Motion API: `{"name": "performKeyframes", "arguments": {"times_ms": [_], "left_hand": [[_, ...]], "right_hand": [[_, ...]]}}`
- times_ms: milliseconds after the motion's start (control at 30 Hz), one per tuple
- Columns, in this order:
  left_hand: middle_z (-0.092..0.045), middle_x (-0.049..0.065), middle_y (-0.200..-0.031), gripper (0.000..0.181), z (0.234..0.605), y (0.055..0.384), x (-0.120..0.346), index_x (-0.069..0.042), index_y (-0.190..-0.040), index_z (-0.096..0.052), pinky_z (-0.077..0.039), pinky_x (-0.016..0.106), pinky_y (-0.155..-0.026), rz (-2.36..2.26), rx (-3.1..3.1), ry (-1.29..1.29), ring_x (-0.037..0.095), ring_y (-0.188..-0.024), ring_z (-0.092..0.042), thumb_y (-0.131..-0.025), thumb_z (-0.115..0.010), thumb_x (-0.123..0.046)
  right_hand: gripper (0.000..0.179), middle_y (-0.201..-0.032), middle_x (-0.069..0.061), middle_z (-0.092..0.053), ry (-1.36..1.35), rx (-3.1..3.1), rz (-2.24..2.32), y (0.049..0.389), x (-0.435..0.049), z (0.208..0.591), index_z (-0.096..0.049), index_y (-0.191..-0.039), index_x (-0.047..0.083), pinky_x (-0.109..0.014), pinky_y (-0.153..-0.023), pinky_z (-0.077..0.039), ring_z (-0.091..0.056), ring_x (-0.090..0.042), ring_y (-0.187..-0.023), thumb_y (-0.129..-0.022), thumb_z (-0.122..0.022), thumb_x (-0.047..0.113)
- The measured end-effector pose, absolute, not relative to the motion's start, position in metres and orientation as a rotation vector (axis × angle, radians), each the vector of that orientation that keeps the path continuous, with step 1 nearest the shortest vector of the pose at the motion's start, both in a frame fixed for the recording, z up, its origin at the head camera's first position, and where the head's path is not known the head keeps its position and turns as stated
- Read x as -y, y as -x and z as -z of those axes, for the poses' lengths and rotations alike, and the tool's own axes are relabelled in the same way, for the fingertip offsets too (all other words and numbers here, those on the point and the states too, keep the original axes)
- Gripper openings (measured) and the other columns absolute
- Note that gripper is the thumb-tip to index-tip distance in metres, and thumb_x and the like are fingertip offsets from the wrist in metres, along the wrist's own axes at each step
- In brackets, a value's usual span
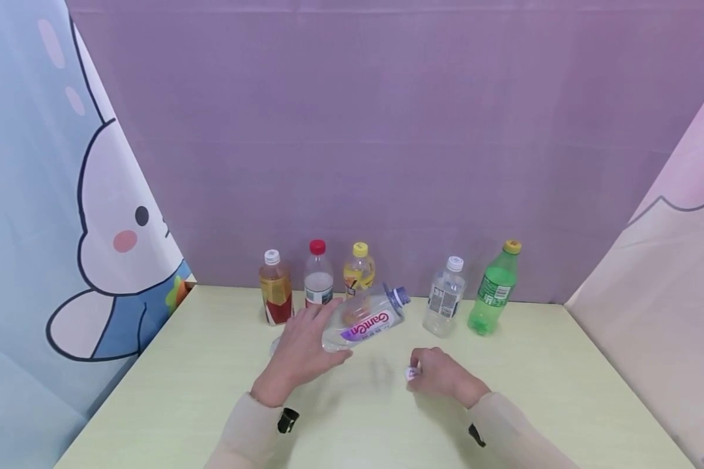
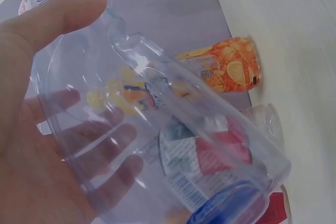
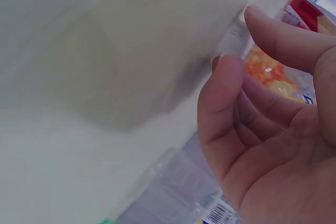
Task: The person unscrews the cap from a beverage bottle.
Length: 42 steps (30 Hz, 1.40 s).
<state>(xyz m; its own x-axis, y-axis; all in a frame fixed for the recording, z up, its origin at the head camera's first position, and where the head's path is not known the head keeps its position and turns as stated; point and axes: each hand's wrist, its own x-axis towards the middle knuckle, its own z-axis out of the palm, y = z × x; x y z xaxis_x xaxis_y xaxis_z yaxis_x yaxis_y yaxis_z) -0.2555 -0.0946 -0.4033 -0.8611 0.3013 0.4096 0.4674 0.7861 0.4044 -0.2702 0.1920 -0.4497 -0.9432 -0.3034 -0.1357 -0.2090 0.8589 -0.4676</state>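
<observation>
In the head view my left hand (image 1: 305,345) grips a clear plastic Ganten bottle (image 1: 364,319), which tilts with its bluish neck to the upper right. The left wrist view shows the fingers and thumb (image 2: 68,17) around the transparent bottle (image 2: 142,72). To the right and lower, my right hand (image 1: 442,374) pinches a small white bottle cap (image 1: 412,373) between thumb and fingers, low over the table. The cap is mostly hidden in the right wrist view, where the right hand (image 3: 262,114) has its fingers curled.
Along the back of the pale table (image 1: 534,391) stand a white-capped amber drink bottle (image 1: 277,293), a red-capped bottle (image 1: 319,280), a yellow-capped bottle (image 1: 360,268), a clear white-capped bottle (image 1: 446,299) and a green bottle (image 1: 493,293). A purple curtain (image 1: 387,130) hangs behind.
</observation>
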Motion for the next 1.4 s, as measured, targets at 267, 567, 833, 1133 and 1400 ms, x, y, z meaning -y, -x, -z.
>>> {"name": "performKeyframes", "arguments": {"times_ms": [267,567,833,1133,1400], "left_hand": [[-0.054,0.012,-0.144,0.089,0.403,0.255,0.091,-0.013,-0.150,-0.046,-0.046,0.057,-0.104,0.722,2.648,0.597,0.032,-0.127,-0.053,-0.077,-0.086,-0.046],[-0.053,0.006,-0.148,0.091,0.404,0.255,0.084,-0.018,-0.153,-0.043,-0.046,0.059,-0.103,0.920,2.623,0.623,0.032,-0.131,-0.052,-0.078,-0.086,-0.047],[-0.049,0.000,-0.153,0.096,0.405,0.250,0.073,-0.025,-0.158,-0.036,-0.046,0.061,-0.102,1.063,2.641,0.657,0.029,-0.136,-0.049,-0.079,-0.083,-0.053],[-0.042,-0.001,-0.157,0.104,0.407,0.246,0.066,-0.026,-0.161,-0.028,-0.044,0.061,-0.105,1.196,2.684,0.671,0.025,-0.137,-0.046,-0.078,-0.080,-0.061],[-0.039,0.000,-0.159,0.099,0.404,0.245,0.066,-0.028,-0.162,-0.022,-0.041,0.061,-0.108,1.276,2.689,0.728,0.027,-0.141,-0.043,-0.085,-0.074,-0.061]], "right_hand": [[0.030,-0.077,0.000,-0.060,0.462,-2.941,0.740,0.264,-0.186,0.426,-0.068,-0.110,0.001,-0.034,-0.061,-0.050,-0.055,-0.015,-0.067,-0.088,-0.078,0.019],[0.053,-0.105,-0.005,-0.069,0.622,-2.832,1.352,0.253,-0.173,0.399,-0.057,-0.135,0.005,-0.032,-0.078,-0.057,-0.067,-0.019,-0.093,-0.093,-0.075,0.032],[0.080,-0.144,-0.020,-0.052,0.546,-2.457,1.861,0.243,-0.161,0.389,-0.028,-0.156,0.011,-0.040,-0.098,-0.054,-0.052,-0.039,-0.132,-0.093,-0.076,0.021],[0.079,-0.144,-0.019,-0.051,0.574,-2.309,2.076,0.244,-0.154,0.385,-0.029,-0.156,0.012,-0.048,-0.100,-0.052,-0.055,-0.041,-0.129,-0.092,-0.074,0.025],[0.080,-0.141,-0.020,-0.054,0.577,-2.354,2.064,0.243,-0.165,0.380,-0.030,-0.156,0.014,-0.051,-0.102,-0.050,-0.053,-0.040,-0.131,-0.092,-0.075,0.029]]}}
